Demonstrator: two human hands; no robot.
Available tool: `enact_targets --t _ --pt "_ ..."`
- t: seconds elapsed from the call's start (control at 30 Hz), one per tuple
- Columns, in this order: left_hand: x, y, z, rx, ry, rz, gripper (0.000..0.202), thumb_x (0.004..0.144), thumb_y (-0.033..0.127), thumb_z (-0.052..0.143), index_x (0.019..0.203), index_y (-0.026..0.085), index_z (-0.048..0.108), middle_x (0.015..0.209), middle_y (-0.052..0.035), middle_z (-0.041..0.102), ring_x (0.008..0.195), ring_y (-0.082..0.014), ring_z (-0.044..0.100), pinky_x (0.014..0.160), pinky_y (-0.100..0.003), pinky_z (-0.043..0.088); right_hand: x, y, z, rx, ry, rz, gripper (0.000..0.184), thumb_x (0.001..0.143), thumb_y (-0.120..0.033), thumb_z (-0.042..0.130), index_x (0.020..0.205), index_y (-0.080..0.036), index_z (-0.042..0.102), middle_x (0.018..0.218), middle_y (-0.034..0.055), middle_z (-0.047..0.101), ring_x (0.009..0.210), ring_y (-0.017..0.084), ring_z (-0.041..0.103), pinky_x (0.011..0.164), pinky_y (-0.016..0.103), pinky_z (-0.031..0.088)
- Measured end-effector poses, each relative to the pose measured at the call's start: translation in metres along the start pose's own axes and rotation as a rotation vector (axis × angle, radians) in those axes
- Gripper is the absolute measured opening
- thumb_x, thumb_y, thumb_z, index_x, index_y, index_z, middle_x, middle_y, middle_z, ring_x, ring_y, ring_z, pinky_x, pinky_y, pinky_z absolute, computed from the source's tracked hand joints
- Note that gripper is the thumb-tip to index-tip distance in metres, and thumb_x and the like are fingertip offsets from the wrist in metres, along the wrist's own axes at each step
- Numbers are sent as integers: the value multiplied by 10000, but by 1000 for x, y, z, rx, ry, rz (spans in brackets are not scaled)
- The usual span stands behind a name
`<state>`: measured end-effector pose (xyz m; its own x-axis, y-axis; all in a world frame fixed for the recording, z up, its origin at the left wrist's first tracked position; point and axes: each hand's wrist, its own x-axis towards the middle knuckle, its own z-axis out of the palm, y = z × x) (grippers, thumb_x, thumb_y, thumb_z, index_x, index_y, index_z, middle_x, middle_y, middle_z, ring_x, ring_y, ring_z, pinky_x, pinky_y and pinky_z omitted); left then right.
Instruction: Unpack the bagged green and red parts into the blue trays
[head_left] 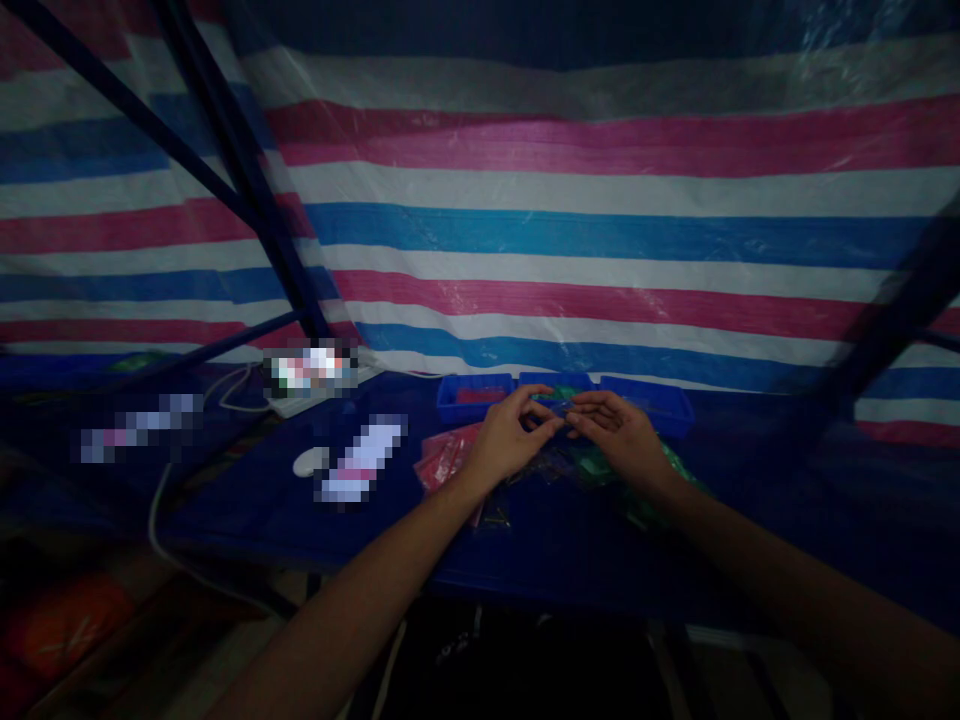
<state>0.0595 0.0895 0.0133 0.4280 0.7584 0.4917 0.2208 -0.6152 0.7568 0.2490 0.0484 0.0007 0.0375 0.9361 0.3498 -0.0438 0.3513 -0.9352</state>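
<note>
My left hand (514, 435) and my right hand (619, 430) meet over the blue table, thumbs and fingers closed in a pinch. Between the fingertips is a small, clear plastic piece (556, 404), too dim to name exactly. Pink plastic bags (448, 455) lie beside my left hand, partly hidden by it. Below that wrist rests a small clear bag (496, 516) with thin bits inside. Green plastic bags (679, 468) spread under and around my right hand and forearm. Just beyond the hands stand a blue tray with pink contents (454, 410) and another blue tray (679, 410).
To the left on the table (262, 510) are a blurred-out phone-like object (365, 458), a white round object (310, 461) and a white power strip (289, 402) with cables. Dark metal poles (281, 255) stand before a striped tarp (600, 240). An orange item (75, 620) lies low left.
</note>
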Motion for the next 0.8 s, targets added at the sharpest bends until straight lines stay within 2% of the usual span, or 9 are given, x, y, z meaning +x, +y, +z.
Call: enact_targets --t 0.17,0.4,0.57,0.8 --pt "0 1 0 6 -4 -10 362 890 287 690 1229 211 592 932 -37 757 791 -172 693 757 -319 541 1 0 -1 5 8 19 391 743 -433 838 1007 -200 670 930 60 741 841 207 720 813 394 611" --pt "0 0 0 -19 -26 -31 416 871 281 707 1260 220 573 947 -39 760 794 -178 699 750 -328 546 2 5 -5 56 13 43 393 731 -428 850 1017 -209 691 940 57 757 849 212 735 845 408 614" --pt "0 0 1 -10 22 -7 368 878 310 704 1213 211 587 927 -38 754 777 -175 691 734 -326 546 1 2 -5 43 22 54 389 764 -457 820 1036 -202 708 977 68 767 841 218 746 858 425 615" --pt "0 3 -3 21 10 26 251 925 365 651 1115 202 671 1044 -68 745 927 -197 699 805 -338 543 1 3 -4 32 -16 51 386 739 -446 837 1005 -197 708 940 71 773 864 221 739 839 421 626"
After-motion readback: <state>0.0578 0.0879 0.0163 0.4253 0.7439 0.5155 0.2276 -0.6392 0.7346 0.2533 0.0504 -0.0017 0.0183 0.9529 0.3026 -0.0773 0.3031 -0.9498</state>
